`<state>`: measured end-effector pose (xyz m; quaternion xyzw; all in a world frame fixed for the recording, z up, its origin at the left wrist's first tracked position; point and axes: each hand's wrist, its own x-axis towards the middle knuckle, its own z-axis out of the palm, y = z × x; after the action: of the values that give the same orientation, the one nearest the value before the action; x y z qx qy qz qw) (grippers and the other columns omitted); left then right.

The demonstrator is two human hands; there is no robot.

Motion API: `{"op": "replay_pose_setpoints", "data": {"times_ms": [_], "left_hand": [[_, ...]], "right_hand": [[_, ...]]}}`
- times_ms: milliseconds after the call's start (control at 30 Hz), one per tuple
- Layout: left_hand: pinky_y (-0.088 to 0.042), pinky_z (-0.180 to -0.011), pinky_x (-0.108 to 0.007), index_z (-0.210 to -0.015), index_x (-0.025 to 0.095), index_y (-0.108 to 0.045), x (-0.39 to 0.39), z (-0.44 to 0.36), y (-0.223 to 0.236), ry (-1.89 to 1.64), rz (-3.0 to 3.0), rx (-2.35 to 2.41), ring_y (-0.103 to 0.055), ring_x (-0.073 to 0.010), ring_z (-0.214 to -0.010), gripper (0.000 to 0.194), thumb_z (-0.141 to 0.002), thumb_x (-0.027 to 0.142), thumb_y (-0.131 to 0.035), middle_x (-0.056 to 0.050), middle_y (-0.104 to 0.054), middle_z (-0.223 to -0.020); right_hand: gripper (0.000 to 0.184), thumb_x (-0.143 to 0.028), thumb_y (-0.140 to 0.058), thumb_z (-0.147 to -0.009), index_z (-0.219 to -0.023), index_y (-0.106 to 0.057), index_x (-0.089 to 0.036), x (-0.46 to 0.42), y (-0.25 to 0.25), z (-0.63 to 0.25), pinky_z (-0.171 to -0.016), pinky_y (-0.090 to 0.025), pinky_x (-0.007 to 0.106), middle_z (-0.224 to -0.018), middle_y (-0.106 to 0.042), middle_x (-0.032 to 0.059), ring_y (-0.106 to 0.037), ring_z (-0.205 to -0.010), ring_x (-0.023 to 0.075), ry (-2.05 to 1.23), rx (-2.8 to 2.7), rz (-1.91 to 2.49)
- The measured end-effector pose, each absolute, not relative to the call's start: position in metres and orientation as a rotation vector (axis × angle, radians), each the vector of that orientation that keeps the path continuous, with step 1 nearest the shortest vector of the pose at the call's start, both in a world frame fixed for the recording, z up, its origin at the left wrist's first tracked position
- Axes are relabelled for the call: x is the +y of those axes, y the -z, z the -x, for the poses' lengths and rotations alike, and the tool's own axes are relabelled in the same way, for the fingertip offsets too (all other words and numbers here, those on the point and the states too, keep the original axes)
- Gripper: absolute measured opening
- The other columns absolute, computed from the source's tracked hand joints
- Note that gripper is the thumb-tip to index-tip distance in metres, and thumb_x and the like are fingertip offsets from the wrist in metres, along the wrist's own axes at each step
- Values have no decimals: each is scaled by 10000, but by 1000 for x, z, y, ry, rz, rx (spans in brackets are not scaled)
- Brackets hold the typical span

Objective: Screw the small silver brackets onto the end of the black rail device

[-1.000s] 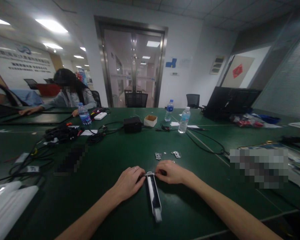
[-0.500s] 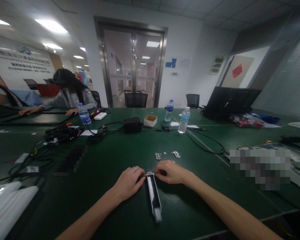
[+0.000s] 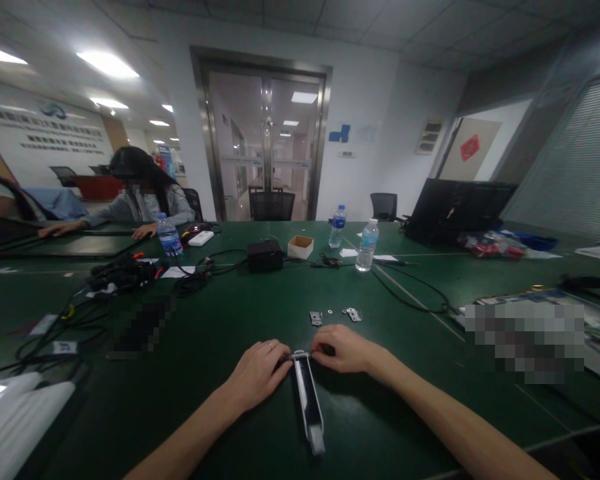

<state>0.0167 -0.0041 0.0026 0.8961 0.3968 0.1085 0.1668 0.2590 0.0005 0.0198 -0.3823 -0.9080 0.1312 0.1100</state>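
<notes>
View tilted up; right grip (image 3: 341, 349) hides end of thin bar (image 3: 301, 355).

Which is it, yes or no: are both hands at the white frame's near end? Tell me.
No: the left hand and right hand are at the far end of the white frame.

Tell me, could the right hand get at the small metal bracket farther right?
Probably yes: the bracket lies just beyond the right hand, nothing tall between, though that hand is occupied at the far end of the white-rimmed piece.
</notes>
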Motion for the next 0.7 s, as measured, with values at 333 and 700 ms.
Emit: {"op": "replay_pose_setpoints", "data": {"times_ms": [333, 700], "left_hand": [[-459, -835, -331, -1118, 217, -577, -3, -16, 0, -319, -2536, 1131, -566, -190, -951, 265, -977, 350, -397, -36, -597, -1075], [-468, -827, -325, -1103, 205, -589, 0, -16, 6, -368, -2563, 1124, -568, -191, -938, 270, -969, 335, -395, -48, -609, -1053]], "right_hand": [[228, -309, -479, -922, -932, -653, -161, 18, -31, -300, -709, -438, 266, -870, -644, 59, -585, -778, 159, -127, -2374, 1396], [283, -362, -471, -910, -1039, -617, -156, 45, -33, -395, -835, -421, 328, -1014, -630, 119, -571, -966, 238, 244, -1960, 2056]]}}
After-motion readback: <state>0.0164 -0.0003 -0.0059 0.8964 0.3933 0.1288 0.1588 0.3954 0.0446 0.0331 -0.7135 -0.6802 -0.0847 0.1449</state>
